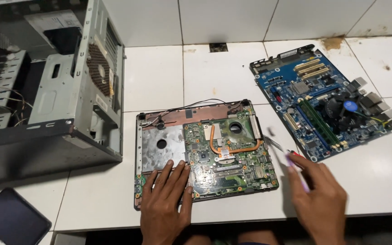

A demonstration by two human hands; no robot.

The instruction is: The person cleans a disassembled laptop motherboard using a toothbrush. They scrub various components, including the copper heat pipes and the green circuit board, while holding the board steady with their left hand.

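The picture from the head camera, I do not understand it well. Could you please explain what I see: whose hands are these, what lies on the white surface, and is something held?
The single picture comes from a camera worn on a person's head, looking down at their own two bare hands over a white tiled surface.

The left hand lies flat on the lower edge of an opened laptop base, whose green circuit board with a copper pipe is exposed.

The right hand is blurred by motion. It holds a thin tool, probably a screwdriver, with its tip near the right edge of the laptop base.

Further right lies a blue desktop motherboard with a round fan. On the left stands an open grey computer case. A dark flat object lies at the lower left.
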